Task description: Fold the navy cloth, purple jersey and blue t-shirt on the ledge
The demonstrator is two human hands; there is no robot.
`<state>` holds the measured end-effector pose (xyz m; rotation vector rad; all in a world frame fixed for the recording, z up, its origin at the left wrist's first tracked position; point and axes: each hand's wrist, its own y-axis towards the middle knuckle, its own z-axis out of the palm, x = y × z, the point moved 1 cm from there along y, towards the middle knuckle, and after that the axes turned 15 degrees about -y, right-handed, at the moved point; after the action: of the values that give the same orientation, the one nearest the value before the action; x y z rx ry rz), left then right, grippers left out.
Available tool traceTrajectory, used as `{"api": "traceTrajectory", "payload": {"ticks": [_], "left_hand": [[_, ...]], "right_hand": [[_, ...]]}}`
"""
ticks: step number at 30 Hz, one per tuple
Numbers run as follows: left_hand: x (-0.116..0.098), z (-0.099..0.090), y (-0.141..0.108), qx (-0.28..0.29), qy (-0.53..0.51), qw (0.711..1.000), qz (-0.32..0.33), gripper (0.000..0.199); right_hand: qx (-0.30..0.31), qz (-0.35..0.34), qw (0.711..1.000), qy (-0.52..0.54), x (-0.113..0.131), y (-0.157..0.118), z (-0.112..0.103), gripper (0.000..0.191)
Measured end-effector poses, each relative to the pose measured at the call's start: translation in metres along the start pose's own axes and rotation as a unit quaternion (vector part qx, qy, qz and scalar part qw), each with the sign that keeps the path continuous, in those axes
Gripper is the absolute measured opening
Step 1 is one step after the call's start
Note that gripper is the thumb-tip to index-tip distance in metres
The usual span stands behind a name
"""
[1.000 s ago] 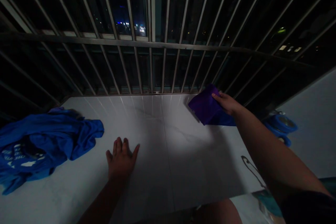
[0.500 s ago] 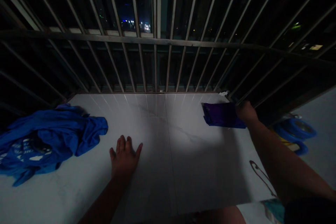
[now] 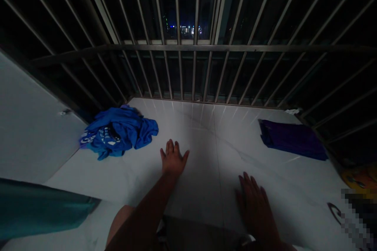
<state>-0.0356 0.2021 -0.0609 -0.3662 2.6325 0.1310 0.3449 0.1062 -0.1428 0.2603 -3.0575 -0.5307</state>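
My left hand (image 3: 173, 160) lies flat on the pale marble-look ledge (image 3: 203, 141), fingers spread and holding nothing. Just beyond it on the left is a crumpled heap of blue clothing (image 3: 138, 131) with white lettering. My right hand (image 3: 255, 204) is over the ledge nearer to me, its fingers stretched out and slightly blurred, with nothing in it. Whether its palm touches the surface I cannot tell. At the right end of the ledge a folded dark purple-blue cloth (image 3: 291, 139) lies flat, apart from both hands.
Metal window bars (image 3: 194, 70) with a crossbar rise behind the ledge. A white wall (image 3: 32, 125) closes the left side, above a teal cloth (image 3: 44, 208). A yellow item (image 3: 361, 178) and a dark cord loop (image 3: 334, 212) lie at right. A small white scrap (image 3: 293, 111) sits in the far corner.
My right hand has let go of the folded purple cloth and come back toward me. The view has swung left, bringing in the wall and teal cloth. My left hand remains flat on the ledge.
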Motion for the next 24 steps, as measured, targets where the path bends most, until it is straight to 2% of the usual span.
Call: {"api": "traceTrajectory", "payload": {"ticks": [3, 8, 11, 13, 17, 19, 21, 24], "left_hand": [[-0.001, -0.003, -0.002, -0.002, -0.017, 1.000, -0.001, 0.081], [0.005, -0.010, -0.006, 0.012, -0.011, 0.999, 0.048, 0.079], [0.031, -0.029, 0.010, 0.069, -0.010, 0.991, 0.111, 0.071], [0.059, -0.054, 0.027, 0.086, -0.029, 0.986, 0.138, 0.059], [0.114, -0.111, 0.050, -0.006, -0.003, 1.000, 0.024, 0.057], [0.129, -0.126, 0.046, -0.013, 0.003, 1.000, -0.004, 0.049], [0.133, -0.128, 0.034, -0.008, -0.002, 1.000, -0.010, 0.041], [0.122, -0.113, 0.008, -0.003, -0.024, 1.000, -0.002, 0.038]], "right_hand": [[0.024, 0.011, 1.000, 0.003, -0.004, 0.012, -0.007, 0.062], [0.029, 0.014, 0.999, 0.019, 0.001, 0.022, -0.018, 0.058], [0.020, 0.017, 0.999, 0.017, 0.006, 0.022, -0.020, 0.055], [0.012, 0.018, 1.000, 0.015, 0.007, 0.022, -0.020, 0.054], [0.016, 0.023, 0.999, 0.019, 0.008, 0.024, -0.023, 0.053], [0.020, 0.025, 0.999, 0.024, 0.009, 0.025, -0.026, 0.054], [0.019, 0.024, 0.999, 0.025, 0.010, 0.025, -0.027, 0.054], [0.022, 0.027, 0.999, 0.025, 0.011, 0.025, -0.028, 0.055]]}}
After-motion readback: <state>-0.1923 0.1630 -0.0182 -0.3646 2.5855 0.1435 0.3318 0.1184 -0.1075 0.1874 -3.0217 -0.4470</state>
